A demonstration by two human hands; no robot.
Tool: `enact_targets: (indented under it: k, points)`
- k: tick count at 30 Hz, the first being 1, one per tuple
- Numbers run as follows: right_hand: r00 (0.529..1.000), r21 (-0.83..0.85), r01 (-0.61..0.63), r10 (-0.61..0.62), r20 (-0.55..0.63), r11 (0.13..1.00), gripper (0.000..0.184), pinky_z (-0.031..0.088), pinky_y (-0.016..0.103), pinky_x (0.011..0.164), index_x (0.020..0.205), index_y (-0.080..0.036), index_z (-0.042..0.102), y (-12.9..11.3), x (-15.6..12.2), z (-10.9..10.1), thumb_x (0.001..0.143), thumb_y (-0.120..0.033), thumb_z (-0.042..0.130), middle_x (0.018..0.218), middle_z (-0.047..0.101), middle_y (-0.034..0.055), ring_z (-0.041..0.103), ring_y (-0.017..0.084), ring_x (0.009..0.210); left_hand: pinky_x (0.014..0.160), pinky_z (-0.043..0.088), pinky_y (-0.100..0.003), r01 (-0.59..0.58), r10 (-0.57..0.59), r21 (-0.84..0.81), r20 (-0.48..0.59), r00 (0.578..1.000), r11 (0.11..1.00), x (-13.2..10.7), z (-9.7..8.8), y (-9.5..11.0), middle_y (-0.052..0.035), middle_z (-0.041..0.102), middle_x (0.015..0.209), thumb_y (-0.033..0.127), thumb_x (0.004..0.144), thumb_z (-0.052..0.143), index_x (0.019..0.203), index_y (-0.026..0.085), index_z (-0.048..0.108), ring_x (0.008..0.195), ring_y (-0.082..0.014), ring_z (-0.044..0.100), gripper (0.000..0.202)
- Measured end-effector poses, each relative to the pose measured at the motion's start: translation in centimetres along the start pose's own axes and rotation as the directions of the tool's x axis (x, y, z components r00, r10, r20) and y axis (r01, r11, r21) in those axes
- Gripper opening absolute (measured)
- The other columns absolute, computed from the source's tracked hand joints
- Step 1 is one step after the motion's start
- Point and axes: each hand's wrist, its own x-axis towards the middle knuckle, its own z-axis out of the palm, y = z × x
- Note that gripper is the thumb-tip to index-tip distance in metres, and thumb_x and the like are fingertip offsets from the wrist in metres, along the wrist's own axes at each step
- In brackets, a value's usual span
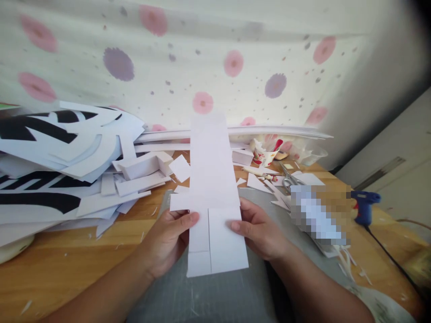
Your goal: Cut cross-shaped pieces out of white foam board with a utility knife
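Observation:
A long white strip of card or foam board (212, 166) is held up in front of me over the grey cutting mat (161, 296). Its lower part shows seams where smaller white pieces meet, and a short tab sticks out on the left. My left hand (170, 237) pinches the left edge, thumb on the front face. On the opposite edge my right hand (262, 229) grips at about the same height, its thumb also in front. The fingers behind the board are partly hidden.
Cut white and black sheets (90, 143) pile up at left. Scissors (289, 177), a paper cup (266, 154) and white scraps lie at back right. A blue glue gun (365, 206) with a cord stands at right, beside a blurred-out object (319, 215). Behind hangs a flowered curtain (175, 54).

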Motion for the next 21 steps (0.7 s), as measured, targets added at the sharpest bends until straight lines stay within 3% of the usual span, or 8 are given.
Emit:
enact_targets:
  k: [3,6,9,13,17,21]
  points:
    - [0.999,0.006,-0.027,0.027,-0.034,1.0,0.044,0.053,0.028,0.076,0.109,-0.022,0.07,-0.1,-0.2,-0.3,0.071,-0.036,0.088,0.097,0.076,0.0022,0.07,0.015,0.082,0.085,0.058,-0.044,0.024,-0.024,-0.027,0.022,0.999,0.999,-0.1,0.1,-0.2,-0.0108,0.08,0.089,0.031,0.062,0.091,0.097,0.019,0.079,0.095,-0.0339,0.074,0.039]
    - [0.995,-0.055,-0.081,0.078,-0.055,0.995,0.037,0.051,0.027,0.071,0.096,-0.018,0.072,0.1,-0.1,-0.8,0.07,-0.04,0.088,0.084,0.074,0.0016,0.066,0.014,0.073,0.086,0.057,-0.044,0.048,-0.046,-0.044,0.056,0.997,0.998,-0.4,0.3,0.0,-0.0115,0.079,0.095,0.032,0.063,0.091,0.1,0.019,0.078,0.099,-0.0354,0.072,0.042]
    - [0.99,-0.103,-0.137,0.132,-0.055,0.985,0.036,0.047,0.026,0.066,0.082,-0.016,0.07,0.5,-0.1,-1.1,0.07,-0.045,0.087,0.072,0.069,-0.0005,0.06,0.011,0.063,0.087,0.056,-0.044,0.064,-0.058,-0.057,0.097,0.994,0.996,-0.7,0.5,0.2,-0.0128,0.078,0.1,0.034,0.062,0.092,0.101,0.018,0.078,0.104,-0.0371,0.07,0.044]
    - [0.989,-0.125,-0.148,0.143,-0.048,0.981,0.041,0.044,0.024,0.058,0.08,-0.015,0.071,0.7,0.0,-0.8,0.068,-0.052,0.087,0.069,0.067,-0.0008,0.057,0.011,0.059,0.087,0.056,-0.042,0.079,-0.07,-0.076,0.125,0.99,0.994,-1.0,0.6,0.4,-0.0118,0.079,0.097,0.036,0.061,0.092,0.097,0.018,0.078,0.102,-0.0361,0.07,0.043]
    - [0.99,-0.119,-0.142,0.139,-0.029,0.983,0.044,0.041,0.022,0.057,0.074,-0.015,0.068,0.7,0.0,-0.6,0.068,-0.054,0.086,0.066,0.064,-0.0019,0.054,0.009,0.058,0.077,0.057,-0.037,0.067,-0.056,-0.079,0.135,0.989,0.995,-1.2,0.6,0.4,-0.0081,0.078,0.081,0.036,0.061,0.092,0.092,0.019,0.078,0.086,-0.0304,0.073,0.038]
    - [0.991,-0.118,-0.121,0.115,-0.061,0.986,0.043,0.037,0.021,0.055,0.075,-0.015,0.066,0.0,-0.2,-1.5,0.07,-0.053,0.085,0.065,0.063,-0.0028,0.052,0.008,0.056,0.054,0.053,-0.026,-0.006,0.012,-0.061,0.088,0.996,0.998,-1.0,0.2,0.9,-0.0026,0.068,0.057,0.04,0.065,0.089,0.075,0.018,0.077,0.053,-0.0169,0.064,0.027]
